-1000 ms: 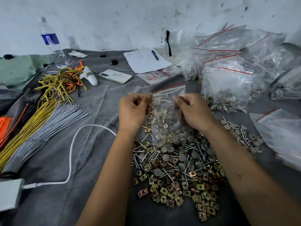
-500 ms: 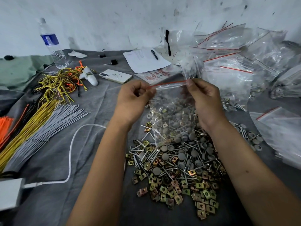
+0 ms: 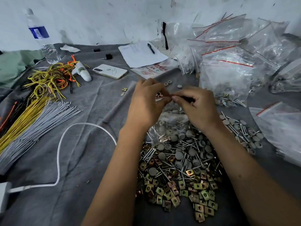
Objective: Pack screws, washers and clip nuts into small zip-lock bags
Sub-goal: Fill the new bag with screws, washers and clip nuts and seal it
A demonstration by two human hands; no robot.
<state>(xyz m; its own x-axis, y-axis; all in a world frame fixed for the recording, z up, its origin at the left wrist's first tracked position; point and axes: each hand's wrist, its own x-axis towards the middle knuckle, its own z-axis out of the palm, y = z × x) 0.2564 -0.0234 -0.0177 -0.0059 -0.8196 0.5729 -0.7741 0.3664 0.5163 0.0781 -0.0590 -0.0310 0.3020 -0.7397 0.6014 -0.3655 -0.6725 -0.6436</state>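
Note:
A small clear zip-lock bag point(image 3: 172, 121) with hardware inside hangs between my hands over the pile. My left hand point(image 3: 146, 103) and my right hand point(image 3: 195, 106) pinch its top strip, fingertips almost meeting at the middle. Below lies a heap of screws and grey washers point(image 3: 184, 154), with brass-coloured clip nuts point(image 3: 182, 191) spread nearer to me. More screws and washers point(image 3: 244, 132) lie to the right. The bag's seal is hidden by my fingers.
Filled and empty zip-lock bags point(image 3: 228, 62) pile up at the back right. A phone point(image 3: 110, 71), papers with a pen point(image 3: 141, 53), a water bottle point(image 3: 42, 36), bundles of yellow and grey wires point(image 3: 32, 115) and a white cable point(image 3: 65, 141) lie on the grey cloth.
My hands came together along the bag's top strip, from holding its two corners apart to pinching near the middle. The bag has lowered a little toward the pile.

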